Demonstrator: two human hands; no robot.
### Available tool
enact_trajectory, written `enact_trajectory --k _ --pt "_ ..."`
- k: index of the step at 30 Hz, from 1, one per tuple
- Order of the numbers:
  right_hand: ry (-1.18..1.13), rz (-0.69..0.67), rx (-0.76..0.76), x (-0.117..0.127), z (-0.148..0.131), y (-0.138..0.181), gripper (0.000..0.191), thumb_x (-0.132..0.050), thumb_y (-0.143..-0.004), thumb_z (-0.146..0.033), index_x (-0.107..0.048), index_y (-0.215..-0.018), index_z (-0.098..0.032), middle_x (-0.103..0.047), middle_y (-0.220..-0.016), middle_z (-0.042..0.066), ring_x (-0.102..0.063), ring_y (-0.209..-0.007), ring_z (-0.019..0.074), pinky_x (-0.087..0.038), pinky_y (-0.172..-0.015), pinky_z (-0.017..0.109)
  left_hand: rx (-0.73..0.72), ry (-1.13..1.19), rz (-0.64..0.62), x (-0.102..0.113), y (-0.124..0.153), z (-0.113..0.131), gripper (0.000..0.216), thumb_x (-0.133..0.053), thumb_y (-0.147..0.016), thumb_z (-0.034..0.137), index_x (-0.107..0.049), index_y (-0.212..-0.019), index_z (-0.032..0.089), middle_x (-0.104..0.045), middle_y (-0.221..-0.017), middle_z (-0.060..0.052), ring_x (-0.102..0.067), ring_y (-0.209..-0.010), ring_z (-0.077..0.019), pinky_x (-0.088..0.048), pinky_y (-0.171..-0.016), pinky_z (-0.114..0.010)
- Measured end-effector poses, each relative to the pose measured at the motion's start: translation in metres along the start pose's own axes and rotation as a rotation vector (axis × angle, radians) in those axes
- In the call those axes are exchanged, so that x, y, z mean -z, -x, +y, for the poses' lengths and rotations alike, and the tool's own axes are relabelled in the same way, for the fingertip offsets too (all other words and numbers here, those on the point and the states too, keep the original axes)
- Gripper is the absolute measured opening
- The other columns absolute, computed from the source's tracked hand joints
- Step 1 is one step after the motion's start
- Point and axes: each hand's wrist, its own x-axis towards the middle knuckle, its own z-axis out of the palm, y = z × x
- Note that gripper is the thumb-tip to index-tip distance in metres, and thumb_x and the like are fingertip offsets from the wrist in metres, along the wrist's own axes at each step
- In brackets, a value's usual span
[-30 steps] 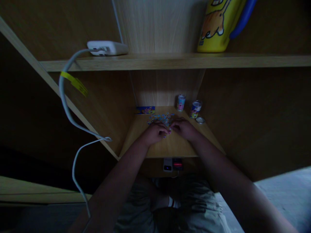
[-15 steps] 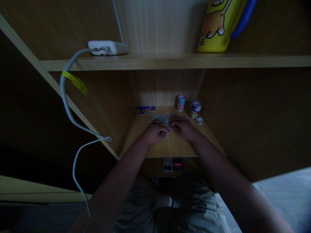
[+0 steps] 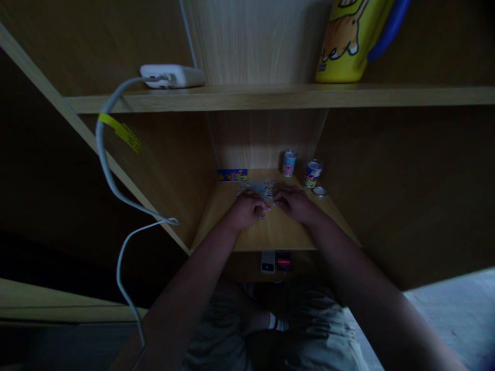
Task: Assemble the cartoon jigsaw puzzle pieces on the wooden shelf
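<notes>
My left hand (image 3: 247, 210) and my right hand (image 3: 294, 202) rest side by side on the lower wooden shelf (image 3: 270, 237), fingertips nearly touching. Both have the fingers curled down, pinched over small pieces I cannot make out in the dim light. Just beyond the fingers lies a scatter of small colourful puzzle pieces (image 3: 260, 188). A flat blue and yellow picture card (image 3: 232, 175) lies at the back left of the shelf.
Two small printed tins (image 3: 289, 163) (image 3: 312, 173) stand at the back right, with a round lid (image 3: 319, 191) beside them. Above, on the upper shelf (image 3: 270, 97), sit a white power adapter (image 3: 172, 76) with a hanging cable (image 3: 104, 165) and a yellow cartoon bag (image 3: 350, 44).
Both hands have shifted slightly away from me, towards the scattered pieces. Nothing else has moved.
</notes>
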Motion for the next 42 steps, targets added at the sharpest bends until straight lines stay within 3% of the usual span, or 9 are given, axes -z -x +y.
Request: enact_trajectory --k 4,8,10,24,30,42 --pt "-0.001 -0.001 -0.017 0.004 0.003 0.0 0.008 -0.079 -0.103 -0.034 -0.079 -0.105 -0.026 -0.081 -0.111 0.008 -0.072 -0.107 0.0295 -0.05 -0.103 0.046 0.007 -0.037 0.035 0.001 0.0 0.005 0.02 -0.07 -0.098 0.009 -0.083 -0.098 0.025 -0.085 -0.095 -0.003 -0.077 -0.093 -0.0235 -0.056 -0.098 -0.043" --pt "-0.019 0.002 0.008 0.005 0.004 -0.001 0.004 -0.079 -0.102 -0.032 -0.079 -0.103 -0.027 -0.082 -0.109 0.007 -0.073 -0.106 0.0284 -0.052 -0.101 0.046 -0.006 -0.046 -0.031 0.002 -0.001 0.009 0.002 -0.08 -0.101 0.025 -0.082 -0.102 0.025 -0.084 -0.101 -0.005 -0.076 -0.099 -0.0258 -0.054 -0.101 -0.044" --pt "-0.038 0.005 0.027 0.004 0.003 -0.001 0.004 -0.078 -0.102 -0.031 -0.08 -0.105 -0.028 -0.082 -0.111 0.007 -0.073 -0.107 0.0279 -0.053 -0.102 0.045 -0.002 -0.041 -0.061 0.002 -0.001 0.009 0.003 -0.082 -0.1 0.028 -0.082 -0.101 0.025 -0.085 -0.102 -0.005 -0.076 -0.101 -0.0263 -0.054 -0.103 -0.046" --pt "-0.15 -0.049 0.069 0.005 0.001 -0.002 0.003 -0.079 -0.103 -0.029 -0.079 -0.103 -0.026 -0.081 -0.115 0.007 -0.072 -0.112 0.0267 -0.053 -0.104 0.044 0.045 0.104 -0.024 -0.005 0.001 -0.006 0.013 -0.077 -0.101 0.016 -0.085 -0.1 0.026 -0.088 -0.102 -0.004 -0.08 -0.099 -0.0235 -0.057 -0.102 -0.043" --pt "-0.206 -0.059 0.091 0.004 0.0 -0.003 0.004 -0.077 -0.104 -0.029 -0.078 -0.102 -0.026 -0.081 -0.105 0.006 -0.074 -0.103 0.0251 -0.054 -0.098 0.042 0.062 0.108 -0.021 -0.003 0.0 -0.002 0.012 -0.076 -0.101 0.018 -0.085 -0.099 0.025 -0.088 -0.101 -0.005 -0.081 -0.097 -0.023 -0.059 -0.1 -0.041" --pt "-0.221 -0.033 0.157 0.006 -0.01 -0.006 0.011 -0.073 -0.106 -0.025 -0.083 -0.105 -0.029 -0.083 -0.104 0.004 -0.076 -0.102 0.0237 -0.055 -0.098 0.041 0.035 0.083 -0.027 -0.005 0.0 -0.006 0.012 -0.078 -0.102 0.019 -0.086 -0.1 0.028 -0.088 -0.103 -0.003 -0.081 -0.099 -0.0237 -0.057 -0.103 -0.043"
